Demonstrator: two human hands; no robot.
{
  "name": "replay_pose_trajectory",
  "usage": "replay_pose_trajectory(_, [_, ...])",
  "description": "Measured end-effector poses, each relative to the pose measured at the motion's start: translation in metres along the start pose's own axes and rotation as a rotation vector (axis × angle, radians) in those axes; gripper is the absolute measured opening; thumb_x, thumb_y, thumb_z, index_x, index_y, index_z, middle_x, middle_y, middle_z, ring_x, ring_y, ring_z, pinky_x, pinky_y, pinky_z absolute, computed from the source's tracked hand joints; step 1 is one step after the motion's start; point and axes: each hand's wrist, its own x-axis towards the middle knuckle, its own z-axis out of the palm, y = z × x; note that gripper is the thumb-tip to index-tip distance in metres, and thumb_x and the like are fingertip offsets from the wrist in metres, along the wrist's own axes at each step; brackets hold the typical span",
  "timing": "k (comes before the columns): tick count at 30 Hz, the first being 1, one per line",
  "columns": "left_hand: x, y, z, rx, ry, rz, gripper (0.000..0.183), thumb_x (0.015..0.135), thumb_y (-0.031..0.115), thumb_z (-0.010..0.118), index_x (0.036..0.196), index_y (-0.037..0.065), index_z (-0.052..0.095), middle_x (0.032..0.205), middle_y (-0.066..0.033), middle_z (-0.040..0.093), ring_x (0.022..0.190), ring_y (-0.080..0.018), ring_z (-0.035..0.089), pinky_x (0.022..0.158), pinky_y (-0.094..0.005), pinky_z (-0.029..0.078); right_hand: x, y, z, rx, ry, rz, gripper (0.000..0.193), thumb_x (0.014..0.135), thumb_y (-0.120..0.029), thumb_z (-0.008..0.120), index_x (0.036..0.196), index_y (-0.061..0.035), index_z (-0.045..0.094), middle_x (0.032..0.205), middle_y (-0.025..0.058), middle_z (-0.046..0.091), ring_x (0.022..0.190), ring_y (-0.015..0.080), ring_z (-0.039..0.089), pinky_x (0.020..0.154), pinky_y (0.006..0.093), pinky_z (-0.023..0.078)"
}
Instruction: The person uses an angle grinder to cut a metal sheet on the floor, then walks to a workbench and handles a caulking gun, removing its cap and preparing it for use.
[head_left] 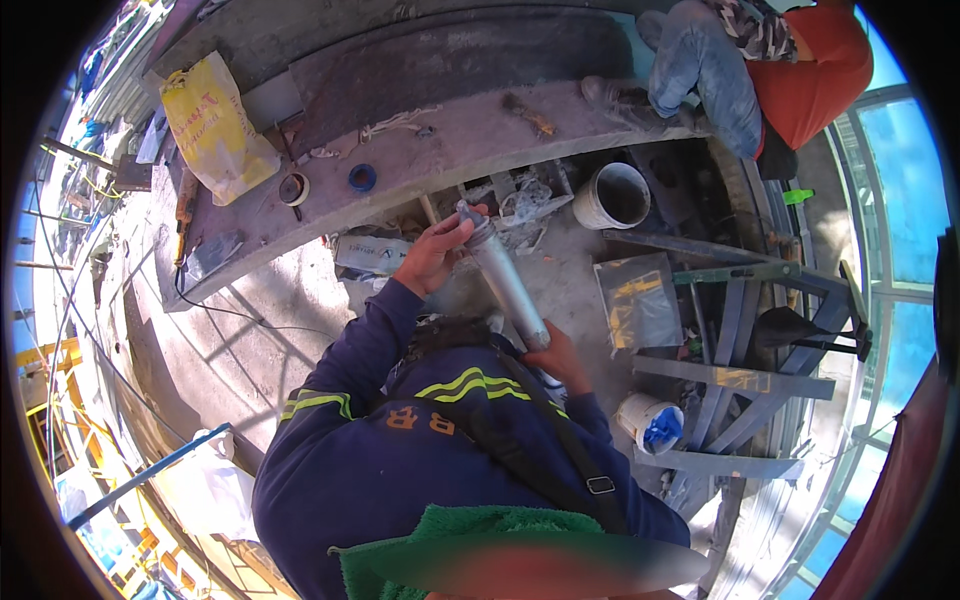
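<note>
A long silver tube (508,280) with a narrower, darker upper end slants across the space in front of my body. Its look is that of a sealant tube or caulking-gun barrel; I cannot tell which. My left hand (440,250) is closed at the upper end, thumb and fingers around the narrow tip. Round the lower end, close to my waist, my right hand (558,360) is wrapped, with part of its fingers hidden behind the tube. Beyond my left hand lies crumpled clear plastic (530,203).
A concrete ledge (440,165) ahead bears a yellow-white bag (210,125), a blue tape roll (362,178) and a white one (294,188). Right of me stand a bucket (612,196), a smaller bucket (650,424) and metal frames (735,376). Another person (720,65) sits at the far right.
</note>
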Motion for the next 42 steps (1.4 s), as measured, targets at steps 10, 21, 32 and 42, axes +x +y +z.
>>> replay_pose_trajectory(10, [-0.011,-0.016,-0.004,-0.008,0.311,0.063,0.051,0.106,0.038,0.074,0.151,0.018,0.065,0.131,0.0067,0.067,0.119,-0.0112,0.058,0.108,-0.0411,0.039,-0.003,0.000,0.024,-0.226,0.138,0.108,0.065,0.074,-0.040,0.082,0.133,-0.0159,0.065,0.112,0.0246,0.078,0.108,0.0484,0.074,0.092,0.0551,0.057])
replay_pose_trajectory(21, [-0.025,-0.021,-0.022,-0.087,0.450,0.195,0.047,0.104,0.042,0.076,0.145,0.021,0.068,0.136,0.0078,0.065,0.120,-0.0129,0.054,0.103,-0.0401,0.039,0.005,-0.014,0.038,-0.300,0.208,0.077,0.058,0.076,-0.037,0.086,0.125,-0.0162,0.063,0.106,0.0235,0.078,0.104,0.0479,0.074,0.087,0.0569,0.056])
replay_pose_trajectory(32, [-0.057,0.033,-0.079,-0.348,0.459,0.161,0.064,0.096,0.069,0.073,0.137,0.022,0.063,0.138,-0.0002,0.061,0.125,-0.0240,0.051,0.100,-0.0458,0.042,0.012,-0.010,0.032,-0.192,0.177,-0.033,0.057,0.074,-0.037,0.084,0.123,-0.0133,0.067,0.103,0.0235,0.078,0.099,0.0468,0.075,0.084,0.0550,0.057])
replay_pose_trajectory(42, [-0.045,0.060,-0.138,-0.523,0.817,0.054,0.093,0.085,0.080,0.077,0.148,0.017,0.052,0.134,-0.0054,0.056,0.120,-0.0247,0.047,0.104,-0.0472,0.039,0.031,-0.031,0.040,-0.140,0.182,-0.052,0.062,0.072,-0.034,0.084,0.126,-0.0100,0.066,0.106,0.0235,0.078,0.101,0.0460,0.075,0.086,0.0532,0.057])
